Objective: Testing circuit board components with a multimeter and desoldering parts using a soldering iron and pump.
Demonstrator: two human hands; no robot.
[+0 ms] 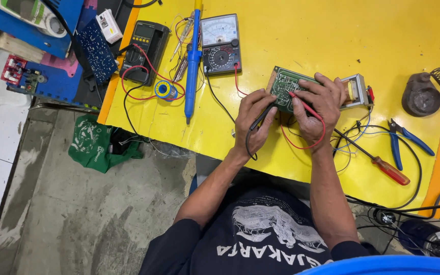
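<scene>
Circuit board [284, 84]: green, tilted up on the yellow worktop [301, 46], copper side showing, just beside a metal-framed transformer [355, 90] on its right.
Left hand [253, 122]: fingers pinched round a black probe [262, 118], tip aimed at the board's lower edge.
Right hand [318, 109]: fingers closed on a red probe [301, 104], tip touching the board; red lead looping below the wrist.
Analog meter [220, 43]: behind the board, leads running toward the hands.
Digital meter [145, 43]: black, farther left, red and black leads coiled beside it.
Desoldering pump [193, 63]: blue, lying between the two meters.
Solder spool [165, 90]: small, blue, near the pump.
Screwdriver [383, 165]: red handle, right of the right forearm.
Cutters [403, 137]: blue handles, just above the screwdriver.
Iron stand [426, 91]: far right, coil holder attached.
</scene>
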